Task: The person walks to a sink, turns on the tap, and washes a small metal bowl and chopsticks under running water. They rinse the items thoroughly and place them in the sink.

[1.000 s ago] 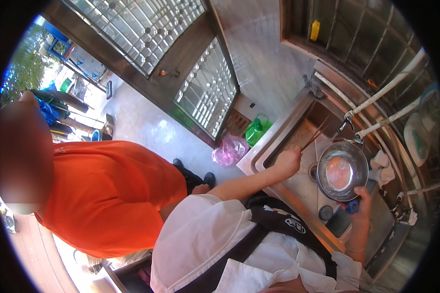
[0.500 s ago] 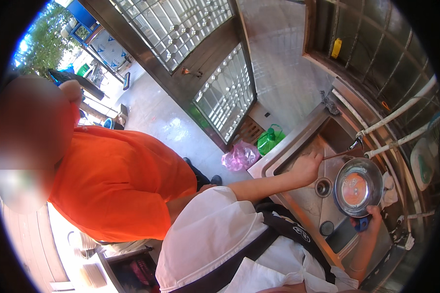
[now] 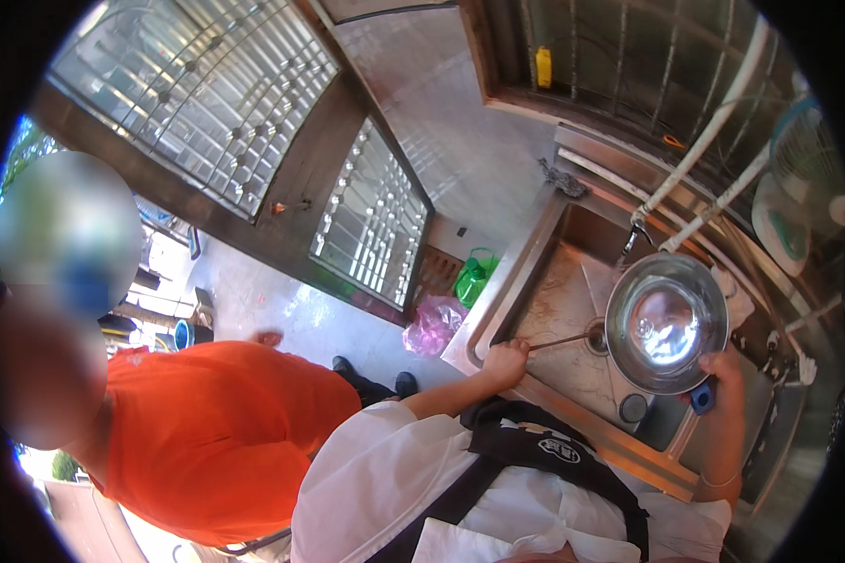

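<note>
My right hand (image 3: 723,375) is closed on a shiny round metal pan (image 3: 629,355) where its blue handle (image 3: 701,399) joins the rim. The pan hangs above the right part of the sink (image 3: 559,296), tilted so that its bright inside shows. My left hand (image 3: 507,364) makes a fist at the sink's near left edge. From that fist a thin brown stick (image 3: 559,343) reaches right toward the sink drain (image 3: 595,338); its far end is hard to make out. A round dark drain cap (image 3: 633,407) lies below the pan.
A tap (image 3: 637,236) and white pipes (image 3: 704,127) run behind the sink. A person in an orange shirt (image 3: 225,432) stands close on my left. Beyond the sink's left end are a green jug (image 3: 472,280), a pink plastic bag (image 3: 434,326) and an open door (image 3: 291,188).
My left hand has drawn back from beside the pan to the sink's near edge, with the stick. The pan's inside now catches brighter light. The view has turned, and the person in orange has shifted.
</note>
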`<state>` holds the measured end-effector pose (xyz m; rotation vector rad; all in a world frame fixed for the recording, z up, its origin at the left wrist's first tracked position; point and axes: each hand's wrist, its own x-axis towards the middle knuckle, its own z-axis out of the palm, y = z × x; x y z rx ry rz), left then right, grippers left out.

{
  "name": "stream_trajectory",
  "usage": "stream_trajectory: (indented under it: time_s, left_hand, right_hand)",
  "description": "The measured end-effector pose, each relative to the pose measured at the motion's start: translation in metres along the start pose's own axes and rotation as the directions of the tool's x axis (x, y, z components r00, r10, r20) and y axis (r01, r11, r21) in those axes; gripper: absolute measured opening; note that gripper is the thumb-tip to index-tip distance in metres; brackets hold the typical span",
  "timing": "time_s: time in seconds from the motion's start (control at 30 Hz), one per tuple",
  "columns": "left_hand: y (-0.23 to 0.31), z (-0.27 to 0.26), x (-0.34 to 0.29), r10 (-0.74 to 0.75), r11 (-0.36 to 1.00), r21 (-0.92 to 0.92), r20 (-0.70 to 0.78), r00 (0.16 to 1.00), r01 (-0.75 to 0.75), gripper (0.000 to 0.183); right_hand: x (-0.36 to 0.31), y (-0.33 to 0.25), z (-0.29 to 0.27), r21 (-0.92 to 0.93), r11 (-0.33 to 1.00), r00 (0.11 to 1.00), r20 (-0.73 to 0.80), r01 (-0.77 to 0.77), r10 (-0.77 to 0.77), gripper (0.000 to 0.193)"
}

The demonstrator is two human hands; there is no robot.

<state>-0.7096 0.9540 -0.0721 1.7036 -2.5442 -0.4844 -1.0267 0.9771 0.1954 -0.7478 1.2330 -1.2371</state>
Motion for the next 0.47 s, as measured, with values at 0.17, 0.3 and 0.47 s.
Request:
stream_trajectory:
  time_s: [0.17, 0.3, 0.47]
  left_hand:
    - [-0.007, 0.014, -0.004, 0.073, 0.997, 0.023, -0.183, 0.980, -0.070, 0.017]
    - [-0.007, 0.018, -0.004, 0.073, 0.997, -0.013, -0.293, 0.953, -0.081, 0.018]
    - [-0.007, 0.012, -0.008, 0.032, 0.999, -0.015, -0.181, 0.983, -0.035, 0.016]
  right_hand:
    - [-0.013, -0.040, 0.023, -0.001, 1.000, 0.999, -0.045, 0.029, -0.029, 0.065]
    - [-0.021, -0.070, 0.035, 0.008, 0.997, 0.997, -0.013, 0.073, -0.073, 0.077]
    - [-0.025, -0.095, 0.042, -0.072, 0.985, 0.980, 0.135, 0.156, -0.145, 0.074]
